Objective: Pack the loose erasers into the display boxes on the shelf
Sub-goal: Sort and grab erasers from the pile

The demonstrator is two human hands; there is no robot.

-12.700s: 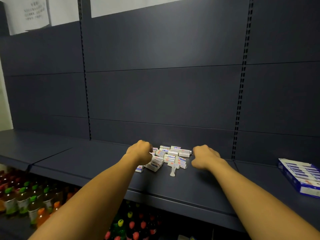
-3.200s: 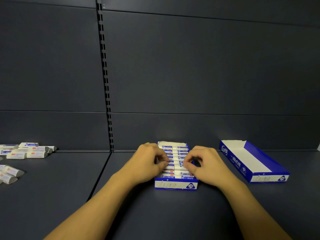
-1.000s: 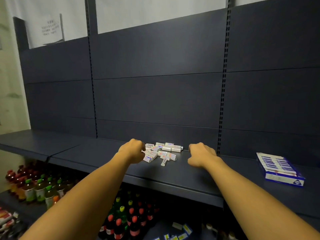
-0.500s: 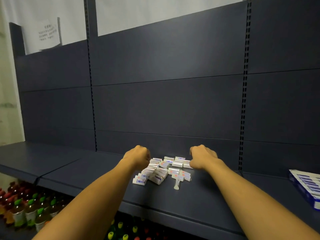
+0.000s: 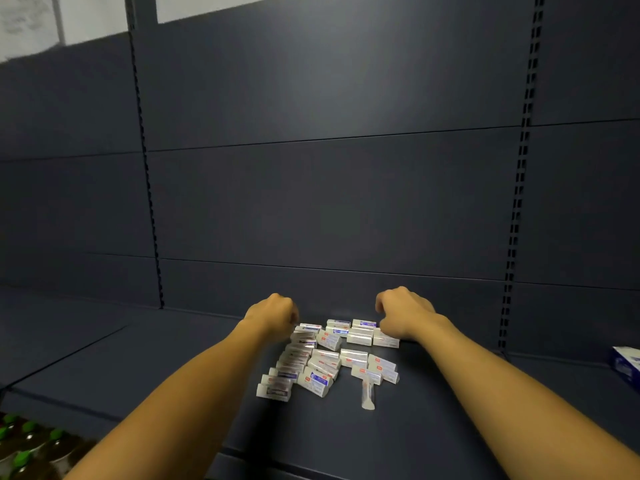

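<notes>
Loose erasers [image 5: 327, 360] piled mid-shelf [image 5: 138, 368], toward its back edge. My left hand [image 5: 273, 315] and right hand [image 5: 403, 315] both sit curled at the pile's back corners (can't tell what either grips). Display box [image 5: 627, 367] at shelf's right edge.

Green-capped bottles [image 5: 24, 445] at lower left; paper notice [image 5: 24, 26] on wall.
</notes>
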